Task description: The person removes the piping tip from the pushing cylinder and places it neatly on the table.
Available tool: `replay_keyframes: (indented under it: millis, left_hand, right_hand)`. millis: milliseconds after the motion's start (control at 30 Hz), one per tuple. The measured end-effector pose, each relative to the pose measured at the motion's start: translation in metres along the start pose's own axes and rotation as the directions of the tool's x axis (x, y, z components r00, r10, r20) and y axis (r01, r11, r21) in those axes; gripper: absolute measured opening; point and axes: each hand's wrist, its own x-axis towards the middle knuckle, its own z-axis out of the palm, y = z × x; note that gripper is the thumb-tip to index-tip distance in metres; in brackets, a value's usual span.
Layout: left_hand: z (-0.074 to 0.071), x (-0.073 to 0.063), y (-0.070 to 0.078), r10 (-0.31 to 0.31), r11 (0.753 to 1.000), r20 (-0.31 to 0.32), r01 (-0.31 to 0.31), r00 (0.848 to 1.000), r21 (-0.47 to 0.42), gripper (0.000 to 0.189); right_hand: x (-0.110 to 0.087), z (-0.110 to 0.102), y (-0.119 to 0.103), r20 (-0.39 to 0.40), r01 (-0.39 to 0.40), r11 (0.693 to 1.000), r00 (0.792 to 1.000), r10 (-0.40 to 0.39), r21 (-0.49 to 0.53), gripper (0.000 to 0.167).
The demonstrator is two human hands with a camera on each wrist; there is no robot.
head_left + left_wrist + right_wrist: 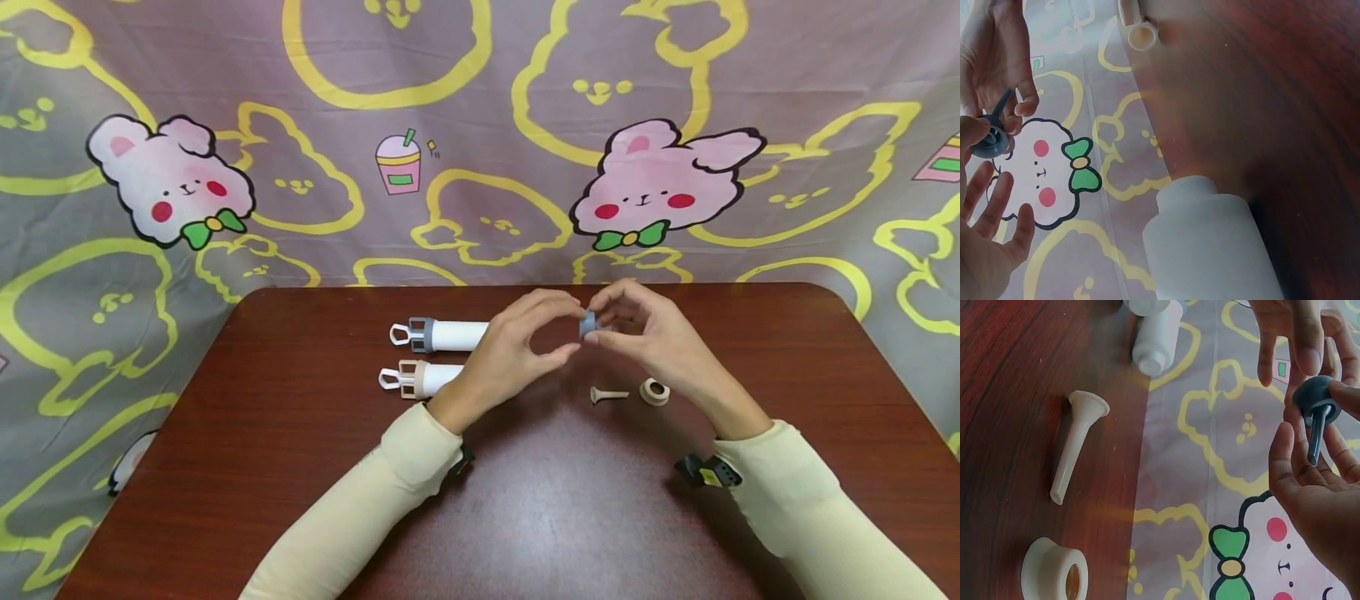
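Observation:
Between the fingertips of my right hand [648, 333] is a small blue-grey round cap [587, 324], pinched over the table. A thin stem sticks out of it toward the right palm, plain in the right wrist view on the cap [1315, 394]. My left hand [517, 342] faces it from the other side, thumb and fingers spread in a wide curve, fingertips close to the cap's edge. Below the right hand, a beige funnel-like stem [609, 395] lies on the table beside a beige ring-shaped collar [655, 392].
Left of the hands lie two white cylindrical bottles, one with a grey caged end [422, 334], the other with a beige caged end [411, 380]. Each has a white loop at its tip. A patterned cloth [480, 142] hangs behind the brown table [300, 500].

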Motion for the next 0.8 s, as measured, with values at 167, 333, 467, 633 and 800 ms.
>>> replay_keyframes:
  millis: [167, 333, 467, 633, 800]
  left_hand:
    - [0.0023, 0.0010, -0.0007, 0.001, 1.000, -0.008, -0.001, 1.000, -0.012, 0.035]
    - [0.0041, 0.0001, -0.0017, 0.004, 1.000, -0.020, -0.005, 1.000, -0.027, 0.035]
    - [0.0049, 0.0002, -0.0022, 0.016, 1.000, -0.026, -0.017, 1.000, -0.026, 0.034]
    - [0.0046, 0.0009, -0.0014, 0.029, 0.998, -0.033, -0.031, 0.999, -0.050, 0.033]
    - [0.0052, 0.0020, -0.0026, 0.032, 0.995, -0.040, -0.036, 0.999, -0.091, 0.031]
  right_hand:
    - [0.0004, -0.0007, 0.0019, 0.004, 0.006, 1.000, 1.000, -0.006, 0.008, 0.025]
    - [0.0001, -0.0007, 0.0039, 0.010, 0.007, 1.000, 1.000, -0.007, 0.007, 0.024]
    - [-0.0006, -0.0008, 0.0041, 0.011, 0.007, 1.000, 1.000, -0.007, 0.006, 0.024]
    - [-0.0019, -0.0016, 0.0036, 0.019, 0.004, 1.000, 1.000, -0.004, 0.007, 0.024]
    - [-0.0041, -0.0038, 0.0039, 0.024, 0.007, 1.000, 1.000, -0.007, -0.005, 0.026]
